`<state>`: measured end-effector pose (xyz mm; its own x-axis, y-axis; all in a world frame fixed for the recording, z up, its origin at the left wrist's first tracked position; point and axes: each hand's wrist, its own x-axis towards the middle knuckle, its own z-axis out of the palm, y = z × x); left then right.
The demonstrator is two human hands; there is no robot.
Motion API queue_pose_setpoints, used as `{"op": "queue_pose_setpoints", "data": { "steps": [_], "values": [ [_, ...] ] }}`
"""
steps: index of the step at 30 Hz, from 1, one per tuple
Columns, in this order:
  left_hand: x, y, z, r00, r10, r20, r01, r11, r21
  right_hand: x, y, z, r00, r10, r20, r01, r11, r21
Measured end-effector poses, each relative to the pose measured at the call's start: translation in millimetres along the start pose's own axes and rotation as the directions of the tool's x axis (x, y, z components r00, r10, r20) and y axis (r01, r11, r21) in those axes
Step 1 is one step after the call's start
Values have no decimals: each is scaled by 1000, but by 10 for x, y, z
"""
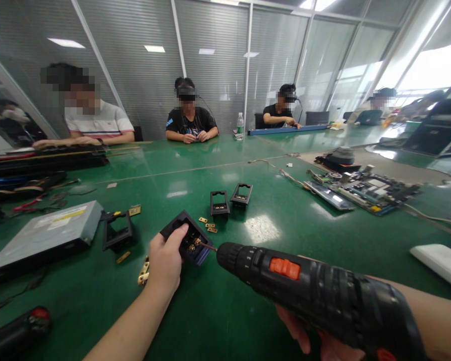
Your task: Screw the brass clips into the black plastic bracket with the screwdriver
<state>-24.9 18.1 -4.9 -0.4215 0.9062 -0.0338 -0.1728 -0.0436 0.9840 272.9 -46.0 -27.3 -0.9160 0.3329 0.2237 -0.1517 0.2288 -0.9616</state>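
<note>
My left hand (165, 260) grips a small black plastic frame part (188, 235), tilted up off the green table. My right hand (304, 336), mostly hidden under the tool, holds a black cordless drill (315, 291) with an orange switch. The drill's bit touches a brass piece inside the frame part. Two similar black frames (220, 203) (241, 194) lie just beyond, with small brass plates (208, 224) between them and my left hand. A brass hinge piece (144, 272) lies by my left wrist.
A grey optical drive (45, 235) and another black frame (116, 233) lie at left; a red-tipped tool (18, 331) sits at lower left. Circuit boards (364, 188) are at right, a white object (441, 263) at far right. Several people sit across the table (248, 311).
</note>
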Motion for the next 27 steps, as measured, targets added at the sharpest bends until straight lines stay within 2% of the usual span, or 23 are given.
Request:
{"op": "queue_pose_setpoints", "data": {
  "steps": [2, 5, 7, 10, 16, 19, 21, 23, 27],
  "values": [
    [12, -13, -8, 1000, 12, -8, -12, 999, 39, 31, -41, -4, 1000, -11, -15, 12, 998, 65],
    [22, -23, -20, 1000, 15, -15, -14, 998, 64, 67, -118, 21, 994, 90, -65, -82, 988, 129],
    [23, -23, -25, 1000, 13, -21, -12, 998, 67, 82, -158, 42, 994, 94, -63, -85, 988, 127],
    [23, -24, -28, 1000, 19, -11, -19, 997, 70, 103, -225, 61, 994, 33, -101, -24, 996, 90],
    [25, -43, -41, 999, 31, -19, -29, 996, 86, 108, -315, 84, 987, 108, -122, -94, 989, 117],
    [25, -43, -43, 999, 33, -24, -31, 997, 77, 93, -281, 86, 984, 8, -177, 13, 993, 115],
    [27, -42, -42, 1000, 20, -23, -18, 997, 73, 90, -265, 77, 988, 64, -143, -41, 986, 159],
    [33, -44, -42, 1000, 5, -17, -4, 997, 72, 99, -268, 70, 989, 120, -90, -108, 985, 132],
    [51, -59, -43, 1000, 28, -14, -27, 997, 68, 128, -302, 70, 988, 11, -152, -2, 998, 58]
  ]
}}
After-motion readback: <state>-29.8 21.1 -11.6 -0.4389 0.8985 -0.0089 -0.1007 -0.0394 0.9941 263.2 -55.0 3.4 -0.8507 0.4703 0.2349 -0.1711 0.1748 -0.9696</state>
